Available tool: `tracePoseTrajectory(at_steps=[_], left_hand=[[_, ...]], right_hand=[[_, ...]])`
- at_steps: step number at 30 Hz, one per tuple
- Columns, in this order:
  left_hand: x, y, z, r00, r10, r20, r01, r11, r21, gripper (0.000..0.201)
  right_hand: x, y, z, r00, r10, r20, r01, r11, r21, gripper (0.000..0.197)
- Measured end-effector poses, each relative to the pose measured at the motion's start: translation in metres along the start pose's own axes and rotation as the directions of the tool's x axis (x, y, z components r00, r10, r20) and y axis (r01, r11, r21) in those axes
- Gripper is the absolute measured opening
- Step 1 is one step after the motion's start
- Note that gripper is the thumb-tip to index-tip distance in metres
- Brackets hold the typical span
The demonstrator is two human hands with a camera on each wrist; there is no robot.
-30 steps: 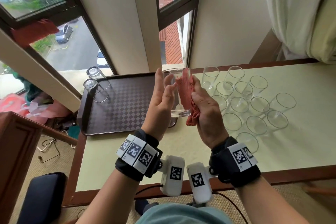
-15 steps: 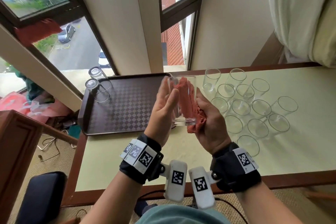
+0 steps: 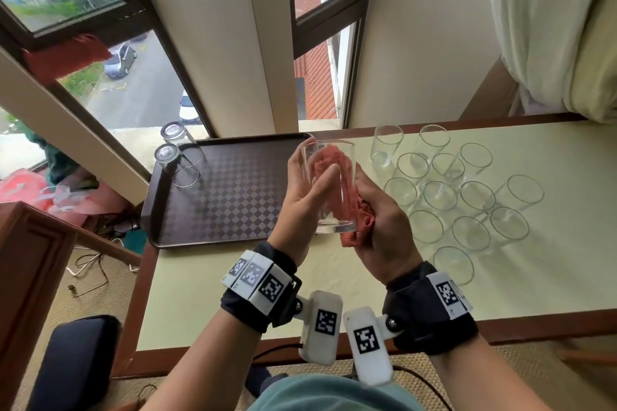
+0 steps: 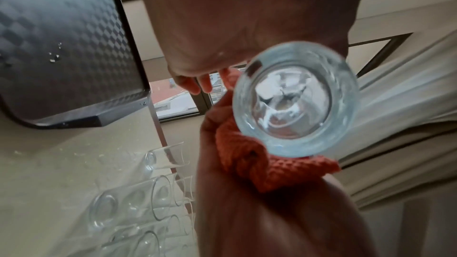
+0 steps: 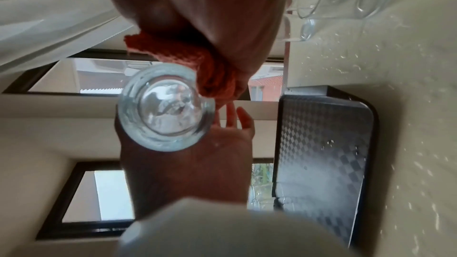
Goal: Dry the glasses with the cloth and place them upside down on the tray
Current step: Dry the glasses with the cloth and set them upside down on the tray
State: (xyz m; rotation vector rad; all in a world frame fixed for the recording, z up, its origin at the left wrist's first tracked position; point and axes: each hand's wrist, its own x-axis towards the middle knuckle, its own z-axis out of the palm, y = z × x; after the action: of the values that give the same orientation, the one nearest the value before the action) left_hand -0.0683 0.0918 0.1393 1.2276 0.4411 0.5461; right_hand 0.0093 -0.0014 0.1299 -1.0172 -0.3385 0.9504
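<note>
My left hand (image 3: pixel 309 187) holds a clear glass (image 3: pixel 329 190) upright above the table, thumb across its near side and fingers up behind it. My right hand (image 3: pixel 377 223) grips a red cloth (image 3: pixel 350 207) and presses it against the glass's right and far side. From below, the glass's thick base (image 4: pixel 295 101) shows with the cloth (image 4: pixel 272 171) bunched beside it. The dark checkered tray (image 3: pixel 227 190) lies to the left, with two glasses (image 3: pixel 173 147) upside down at its far left corner. I cannot tell if any cloth is inside the glass.
Several upright glasses (image 3: pixel 450 197) stand clustered on the pale table (image 3: pixel 334 280) right of my hands. Windows and a wall rise behind the table, and a curtain (image 3: pixel 551 27) hangs at the far right. A wooden cabinet (image 3: pixel 30 260) stands at the left.
The cloth has worked further round the glass's far side. Both hands keep their hold and stay almost in place, between the tray and the cluster of glasses.
</note>
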Motion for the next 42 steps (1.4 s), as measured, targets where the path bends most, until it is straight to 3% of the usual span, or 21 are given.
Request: tracePoseTrajectory(at_steps=[3, 5, 7, 9, 11, 13, 17, 20, 24, 27, 30, 33, 34, 37, 39, 42], left_hand=[[-0.002, 0.001, -0.004, 0.999, -0.034, 0.037, 0.032, 0.999, 0.032, 0.064], [-0.004, 0.002, -0.005, 1.000, -0.007, 0.007, 0.006, 0.999, 0.039, 0.067], [-0.006, 0.004, -0.002, 1.000, 0.009, -0.017, -0.008, 0.998, 0.062, 0.066], [-0.010, 0.005, 0.000, 1.000, 0.015, 0.002, -0.015, 0.994, 0.107, 0.071], [-0.012, 0.009, 0.003, 1.000, 0.020, 0.014, -0.022, 0.990, 0.139, 0.093], [-0.012, 0.012, 0.002, 1.000, 0.011, 0.002, -0.011, 0.994, 0.111, 0.098], [-0.012, 0.010, 0.000, 1.000, 0.005, 0.004, -0.005, 1.000, -0.005, 0.051], [-0.014, 0.012, -0.004, 0.997, -0.035, 0.065, 0.037, 0.999, -0.034, 0.042], [-0.016, 0.010, -0.013, 0.998, 0.014, -0.057, -0.015, 1.000, -0.016, 0.084], [-0.018, 0.011, -0.015, 0.996, 0.054, -0.072, -0.051, 0.998, 0.046, 0.080], [-0.021, 0.017, -0.008, 0.998, 0.057, -0.040, -0.051, 0.991, 0.127, 0.092], [-0.020, 0.018, -0.008, 0.997, 0.053, -0.055, -0.049, 0.995, 0.085, 0.108], [-0.019, 0.018, -0.009, 0.998, 0.042, -0.048, -0.039, 0.997, 0.063, 0.101], [-0.018, 0.020, -0.013, 0.999, 0.032, 0.009, -0.033, 0.999, 0.041, 0.043], [-0.018, 0.018, -0.015, 0.998, 0.049, 0.045, -0.052, 0.996, 0.069, 0.032], [-0.017, 0.018, -0.014, 0.991, 0.132, -0.035, -0.128, 0.987, 0.099, 0.071]], right_hand=[[-0.002, -0.001, -0.001, 0.999, -0.038, -0.011, 0.039, 0.999, 0.019, 0.046], [-0.001, -0.003, -0.001, 0.985, -0.154, -0.075, 0.135, 0.969, -0.206, 0.045], [-0.001, -0.004, 0.002, 0.958, -0.275, -0.080, 0.219, 0.882, -0.418, 0.045], [0.000, -0.002, 0.005, 0.946, -0.321, -0.050, 0.255, 0.828, -0.499, 0.053], [-0.001, 0.000, 0.006, 0.951, -0.307, -0.034, 0.252, 0.836, -0.488, 0.057], [-0.004, 0.002, 0.005, 0.966, -0.256, -0.022, 0.227, 0.888, -0.400, 0.055], [-0.008, -0.003, 0.006, 0.988, -0.153, 0.037, 0.157, 0.977, -0.146, 0.053], [-0.008, -0.003, 0.008, 0.991, -0.133, 0.019, 0.134, 0.988, -0.075, 0.055], [-0.011, 0.004, 0.013, 0.964, -0.262, -0.038, 0.237, 0.919, -0.316, 0.052], [-0.009, 0.007, 0.018, 0.953, -0.303, -0.024, 0.267, 0.871, -0.414, 0.056], [-0.009, 0.006, 0.019, 0.973, -0.230, 0.012, 0.218, 0.901, -0.375, 0.055], [-0.010, 0.000, 0.021, 0.990, -0.128, 0.060, 0.138, 0.968, -0.210, 0.047], [-0.010, -0.002, 0.022, 0.992, -0.104, 0.071, 0.113, 0.983, -0.142, 0.045], [-0.008, -0.004, 0.021, 0.995, -0.055, 0.086, 0.054, 0.998, 0.018, 0.042], [-0.008, -0.001, 0.019, 0.996, -0.072, 0.060, 0.071, 0.997, 0.009, 0.047], [-0.006, 0.005, 0.018, 0.989, -0.147, -0.019, 0.142, 0.976, -0.165, 0.047]])
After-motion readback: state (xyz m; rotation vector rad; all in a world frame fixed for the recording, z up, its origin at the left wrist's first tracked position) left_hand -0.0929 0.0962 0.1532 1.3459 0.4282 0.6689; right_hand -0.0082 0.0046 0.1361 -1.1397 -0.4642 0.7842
